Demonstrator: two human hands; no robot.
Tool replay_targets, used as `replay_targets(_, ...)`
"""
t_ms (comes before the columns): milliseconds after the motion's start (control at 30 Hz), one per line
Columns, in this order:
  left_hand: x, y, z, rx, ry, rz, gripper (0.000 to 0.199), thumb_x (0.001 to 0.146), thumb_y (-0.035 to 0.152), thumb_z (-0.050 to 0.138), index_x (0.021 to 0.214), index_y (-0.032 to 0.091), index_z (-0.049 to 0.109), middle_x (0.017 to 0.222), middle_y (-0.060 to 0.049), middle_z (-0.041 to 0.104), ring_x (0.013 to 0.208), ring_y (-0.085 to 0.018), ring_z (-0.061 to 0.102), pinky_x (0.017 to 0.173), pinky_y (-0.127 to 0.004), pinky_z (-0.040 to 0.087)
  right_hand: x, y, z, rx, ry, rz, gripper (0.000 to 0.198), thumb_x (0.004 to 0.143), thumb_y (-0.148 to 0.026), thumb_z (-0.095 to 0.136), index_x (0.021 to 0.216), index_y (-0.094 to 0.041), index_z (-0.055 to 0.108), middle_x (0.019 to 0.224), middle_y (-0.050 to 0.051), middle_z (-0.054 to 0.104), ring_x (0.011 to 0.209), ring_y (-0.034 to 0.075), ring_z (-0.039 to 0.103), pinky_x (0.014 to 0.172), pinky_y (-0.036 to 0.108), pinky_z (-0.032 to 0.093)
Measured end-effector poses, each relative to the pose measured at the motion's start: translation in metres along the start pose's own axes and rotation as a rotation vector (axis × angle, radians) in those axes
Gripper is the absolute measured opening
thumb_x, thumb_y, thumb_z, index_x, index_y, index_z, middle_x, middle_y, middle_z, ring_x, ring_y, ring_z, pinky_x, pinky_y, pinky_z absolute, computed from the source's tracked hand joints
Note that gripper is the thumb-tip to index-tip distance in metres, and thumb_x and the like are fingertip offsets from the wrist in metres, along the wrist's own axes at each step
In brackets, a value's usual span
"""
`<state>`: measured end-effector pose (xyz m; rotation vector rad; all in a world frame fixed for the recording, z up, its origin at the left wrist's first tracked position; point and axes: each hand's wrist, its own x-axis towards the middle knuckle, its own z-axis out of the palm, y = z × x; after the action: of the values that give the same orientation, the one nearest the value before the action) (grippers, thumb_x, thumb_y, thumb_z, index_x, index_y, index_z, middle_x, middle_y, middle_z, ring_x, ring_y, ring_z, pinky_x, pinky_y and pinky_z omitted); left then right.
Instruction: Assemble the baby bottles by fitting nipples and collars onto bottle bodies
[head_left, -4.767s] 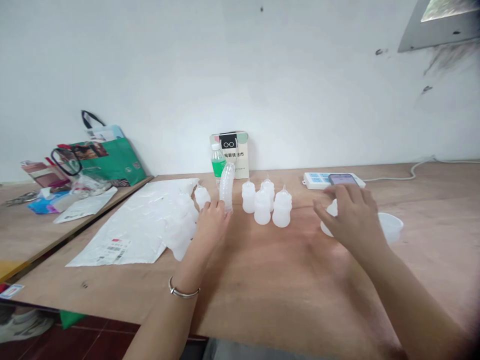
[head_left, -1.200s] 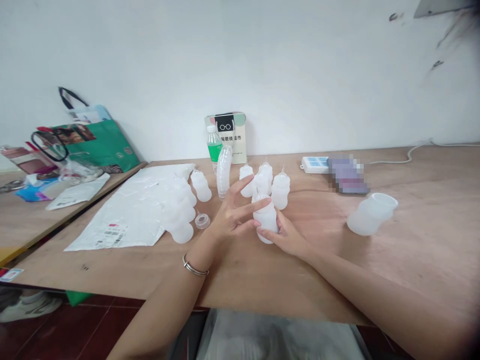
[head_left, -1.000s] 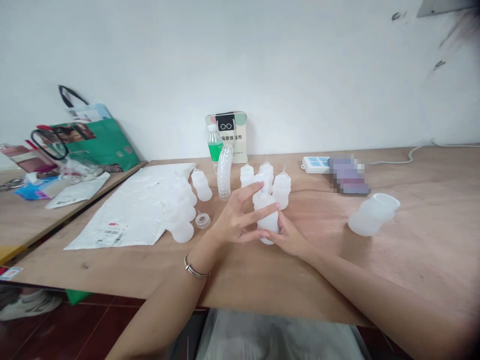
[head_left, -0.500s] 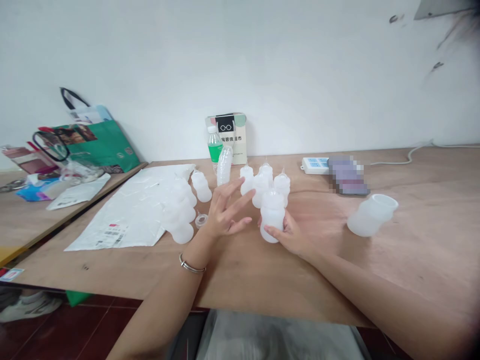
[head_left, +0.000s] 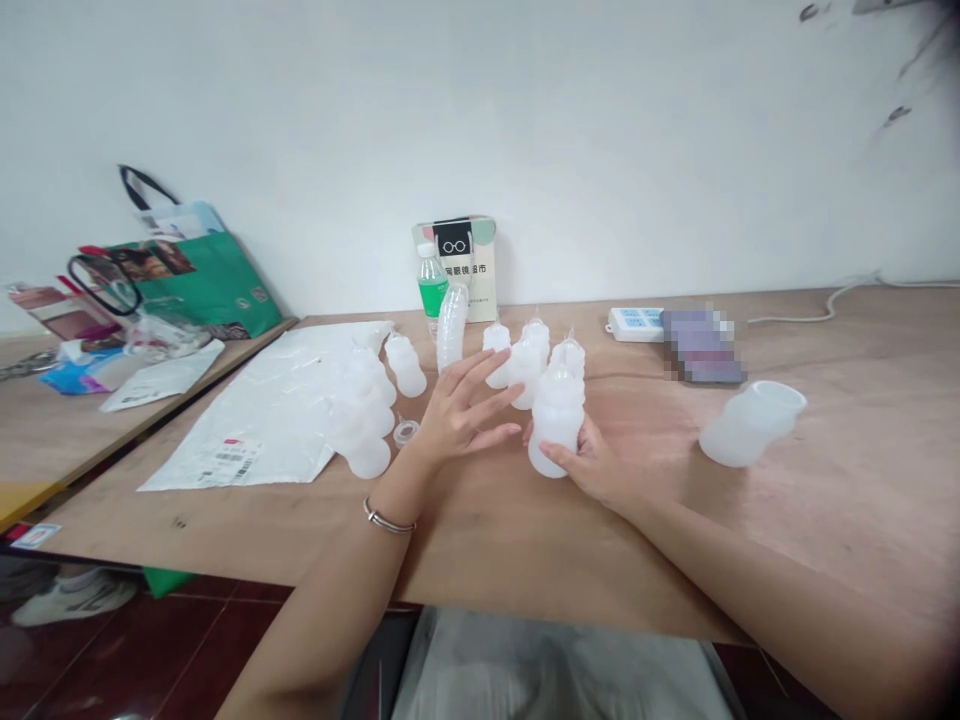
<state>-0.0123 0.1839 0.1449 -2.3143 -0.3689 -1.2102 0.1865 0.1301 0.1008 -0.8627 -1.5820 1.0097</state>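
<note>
My right hand (head_left: 594,464) is wrapped round a translucent white plastic bottle (head_left: 555,432) that stands upright, with a clear pointed cap on top. To its left, my left hand (head_left: 459,418) is raised with fingers spread, holding nothing. Behind the hands stand several similar capped bottles (head_left: 497,357), partly overlapping one another. A curved stack of clear caps (head_left: 451,330) rises just beyond my left fingers. One loose cap (head_left: 406,432) lies beside my left wrist. Far to the right is an uncapped bottle (head_left: 739,432), its wide mouth open and its body looking slanted.
More white bottles (head_left: 369,452) are grouped on a white mailing bag (head_left: 277,400) at left. A green-labelled drink bottle (head_left: 432,290) and paper bag (head_left: 480,285) stand by the wall. A power strip (head_left: 634,324) and phone (head_left: 701,345) lie back right. A green bag (head_left: 217,275) leans far left.
The view has shifted slightly, so things appear a little higher and further right. My left hand stays spread beside the bottle, and my right hand keeps its hold.
</note>
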Motion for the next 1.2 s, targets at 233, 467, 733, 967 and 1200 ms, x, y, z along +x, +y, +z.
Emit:
replay_targets(233, 0.008, 0.017, -0.001, 0.01, 0.085, 0.067, 0.054, 0.089, 0.053, 0.04, 0.129, 0.019, 0.051, 0.136, -0.013, 0.045, 0.117, -0.027, 0.05, 0.093, -0.039, 0.046, 0.003, 0.003, 0.007, -0.065, 0.006, 0.028, 0.047, 0.077, -0.041, 0.063, 0.118, -0.022, 0.047, 0.111, 0.009, 0.062, 0.1, 0.025, 0.06, 0.086, 0.043, 0.052)
replay_targets(467, 0.009, 0.02, 0.008, 0.023, -0.039, 0.091, 0.048, 0.087, 0.054, 0.045, 0.125, 0.025, 0.055, 0.139, -0.012, 0.044, 0.125, -0.028, 0.044, 0.097, -0.04, 0.042, 0.0, 0.001, 0.008, -0.033, -0.076, -0.053, 0.056, 0.079, -0.046, 0.061, 0.127, -0.023, 0.044, 0.125, 0.011, 0.058, 0.112, 0.029, 0.057, 0.088, 0.045, 0.052)
replay_targets(733, 0.002, 0.01, 0.004, 0.028, 0.041, 0.062, 0.043, 0.087, 0.051, 0.049, 0.122, 0.028, 0.056, 0.14, -0.008, 0.045, 0.125, -0.025, 0.045, 0.095, -0.039, 0.045, -0.005, -0.005, 0.002, -0.047, 0.041, -0.053, 0.048, 0.076, -0.057, 0.06, 0.108, -0.023, 0.05, 0.094, 0.008, 0.067, 0.084, 0.025, 0.065, 0.073, 0.042, 0.055)
replay_targets(967, -0.002, 0.004, 0.007, -0.03, -0.003, -0.249, 0.021, 0.09, 0.02, 0.048, 0.104, 0.02, 0.064, 0.118, -0.009, 0.062, 0.114, -0.022, 0.054, 0.093, -0.042, 0.046, -0.002, -0.004, 0.002, -0.147, 0.075, -0.042, 0.038, 0.076, -0.047, 0.062, 0.1, -0.022, 0.047, 0.087, 0.006, 0.063, 0.076, 0.021, 0.061, 0.067, 0.037, 0.053)
replay_targets(1200, 0.009, 0.03, 0.007, -0.322, -0.018, -0.361, 0.034, 0.097, 0.027, 0.029, 0.117, 0.017, 0.054, 0.115, -0.011, 0.063, 0.112, -0.022, 0.055, 0.095, -0.043, 0.043, 0.001, 0.005, 0.002, -0.307, 0.128, 0.028, 0.037, 0.078, -0.038, 0.061, 0.107, -0.022, 0.044, 0.095, 0.006, 0.063, 0.087, 0.025, 0.061, 0.071, 0.038, 0.051)
